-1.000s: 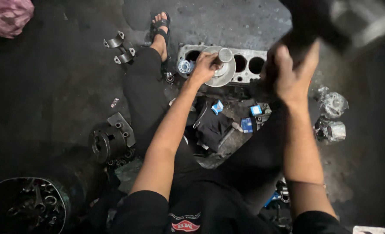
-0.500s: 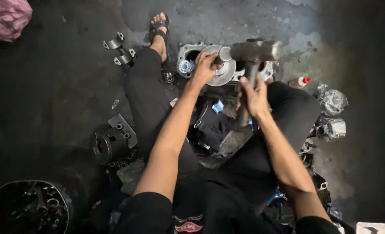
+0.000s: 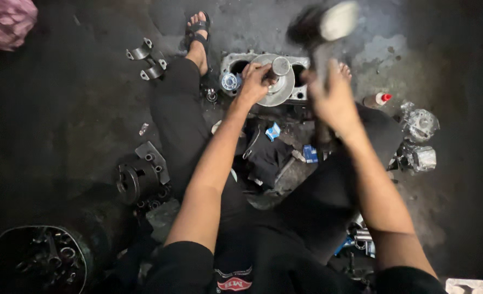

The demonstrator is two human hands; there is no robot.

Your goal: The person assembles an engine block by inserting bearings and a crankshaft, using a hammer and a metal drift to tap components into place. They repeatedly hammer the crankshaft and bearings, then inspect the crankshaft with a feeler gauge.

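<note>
The person wears a black short-sleeved shirt whose sleeves end above the elbows, leaving both forearms bare. A small red and white emblem sits on the shirt front, low in the view. The trousers are black and loose, covering the legs to the ankles. A black strapped sandal (image 3: 198,30) is on one foot. The left hand (image 3: 255,81) and right hand (image 3: 334,100) are bare, without gloves.
</note>
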